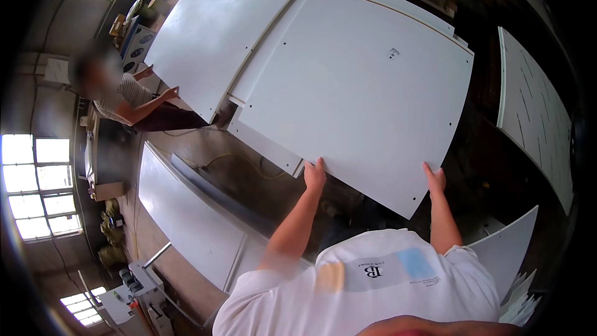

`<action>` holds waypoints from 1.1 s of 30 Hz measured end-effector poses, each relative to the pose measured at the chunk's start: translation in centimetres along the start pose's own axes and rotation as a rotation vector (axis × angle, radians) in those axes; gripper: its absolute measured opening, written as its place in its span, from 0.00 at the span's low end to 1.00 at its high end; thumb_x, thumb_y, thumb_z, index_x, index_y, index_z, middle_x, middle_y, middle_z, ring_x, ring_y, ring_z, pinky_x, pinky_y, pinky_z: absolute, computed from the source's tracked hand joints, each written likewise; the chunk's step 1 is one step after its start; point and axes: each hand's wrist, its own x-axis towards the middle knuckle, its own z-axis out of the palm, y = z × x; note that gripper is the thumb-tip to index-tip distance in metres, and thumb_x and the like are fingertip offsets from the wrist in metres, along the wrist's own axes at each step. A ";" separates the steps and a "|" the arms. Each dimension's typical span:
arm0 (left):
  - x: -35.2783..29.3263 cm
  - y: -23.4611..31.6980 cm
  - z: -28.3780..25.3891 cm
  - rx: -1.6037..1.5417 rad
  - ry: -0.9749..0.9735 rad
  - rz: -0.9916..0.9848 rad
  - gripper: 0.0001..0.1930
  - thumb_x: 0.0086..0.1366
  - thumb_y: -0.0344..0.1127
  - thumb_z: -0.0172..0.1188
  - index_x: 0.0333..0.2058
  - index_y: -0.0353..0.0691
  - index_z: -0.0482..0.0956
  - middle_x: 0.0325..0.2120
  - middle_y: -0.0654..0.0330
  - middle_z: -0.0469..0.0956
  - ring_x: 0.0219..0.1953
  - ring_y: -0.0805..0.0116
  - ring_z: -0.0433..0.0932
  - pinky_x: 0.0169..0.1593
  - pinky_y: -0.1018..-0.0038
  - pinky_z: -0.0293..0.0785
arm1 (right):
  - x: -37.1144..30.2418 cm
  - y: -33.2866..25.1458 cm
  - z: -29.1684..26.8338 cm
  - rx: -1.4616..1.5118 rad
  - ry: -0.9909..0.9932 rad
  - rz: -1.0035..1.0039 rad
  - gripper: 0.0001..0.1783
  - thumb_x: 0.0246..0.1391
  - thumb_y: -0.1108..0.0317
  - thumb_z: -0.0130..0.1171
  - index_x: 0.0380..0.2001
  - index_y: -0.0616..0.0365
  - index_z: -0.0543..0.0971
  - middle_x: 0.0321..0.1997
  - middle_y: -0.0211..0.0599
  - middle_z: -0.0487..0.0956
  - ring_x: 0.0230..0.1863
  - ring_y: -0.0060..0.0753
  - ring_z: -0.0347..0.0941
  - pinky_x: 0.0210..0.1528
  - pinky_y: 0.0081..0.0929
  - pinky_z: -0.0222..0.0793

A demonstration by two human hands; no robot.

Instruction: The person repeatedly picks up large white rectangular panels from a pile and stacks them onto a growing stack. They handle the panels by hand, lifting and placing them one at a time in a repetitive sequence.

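Note:
A large white panel (367, 87) with small dark holes lies on top of other white boards in front of me. My left hand (315, 173) grips its near edge, thumb on the top face and the other fingers hidden beneath. Further right, near the panel's corner, my right hand (435, 178) holds the same edge in the same way. Under the panel, at its left, a lower white board (264, 143) sticks out. Beside it lies a second white panel (217, 25), whose left edge is held by a co-worker's hands (169, 94).
A co-worker (124, 96) in a striped shirt stands at the left. Long white boards (186, 211) lean at the lower left, near a machine (137, 298). At the right stands a streaked white board (535, 112). A yellow cable (233, 155) crosses the floor.

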 end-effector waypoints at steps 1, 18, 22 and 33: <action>1.1 -0.4 0.2 0.031 0.024 -0.002 0.25 0.64 0.49 0.56 0.42 0.28 0.65 0.33 0.45 0.76 0.32 0.51 0.78 0.39 0.61 0.74 | 0.3 -0.8 0.2 -0.013 0.011 -0.009 0.31 0.46 0.46 0.66 0.41 0.65 0.78 0.41 0.42 0.82 0.44 0.37 0.78 0.47 0.32 0.70; 6.6 5.0 0.5 0.229 0.241 0.268 0.44 0.61 0.44 0.60 0.63 0.23 0.44 0.56 0.34 0.65 0.58 0.43 0.66 0.60 0.61 0.62 | 6.7 -5.8 6.6 -0.380 0.238 -0.284 0.47 0.44 0.35 0.61 0.50 0.73 0.67 0.61 0.63 0.64 0.63 0.56 0.59 0.62 0.41 0.59; 4.3 9.7 0.3 0.354 0.181 0.102 0.44 0.62 0.46 0.57 0.66 0.31 0.41 0.51 0.38 0.72 0.54 0.43 0.71 0.58 0.59 0.65 | 7.3 -6.4 6.2 -0.460 0.239 -0.258 0.50 0.45 0.34 0.60 0.51 0.74 0.66 0.65 0.64 0.59 0.69 0.56 0.50 0.69 0.40 0.50; 5.8 3.9 -1.5 0.140 0.084 0.169 0.38 0.61 0.45 0.58 0.64 0.34 0.52 0.38 0.45 0.79 0.41 0.50 0.79 0.47 0.60 0.72 | 7.4 -8.0 5.8 -0.549 0.222 -0.358 0.47 0.47 0.34 0.57 0.53 0.70 0.68 0.66 0.54 0.61 0.67 0.49 0.55 0.65 0.41 0.56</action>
